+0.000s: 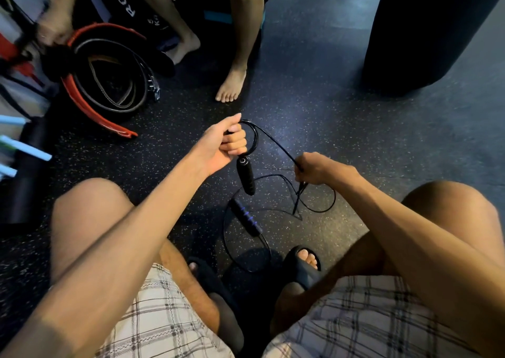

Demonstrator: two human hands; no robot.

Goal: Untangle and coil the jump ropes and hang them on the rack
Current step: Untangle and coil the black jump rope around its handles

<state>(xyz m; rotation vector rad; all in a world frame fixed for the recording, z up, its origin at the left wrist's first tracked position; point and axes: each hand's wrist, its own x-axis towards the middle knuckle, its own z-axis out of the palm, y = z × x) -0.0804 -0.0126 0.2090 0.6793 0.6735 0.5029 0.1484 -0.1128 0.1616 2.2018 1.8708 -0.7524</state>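
Observation:
My left hand grips a black jump rope handle together with a few small loops of thin black cord. A second black handle dangles just below that fist. From the loops the cord runs down and right to my right hand, which holds it in a closed fist. Below my right hand the cord trails onto the speckled floor in loose loops. Another handle with blue rings lies on the floor between my knees, its cord curving toward my feet.
Another person sits opposite, bare feet on the floor, hands on a pile of coiled belts, red and black, at the upper left. A large dark punching bag stands at the upper right. My knees and sandals frame the bottom.

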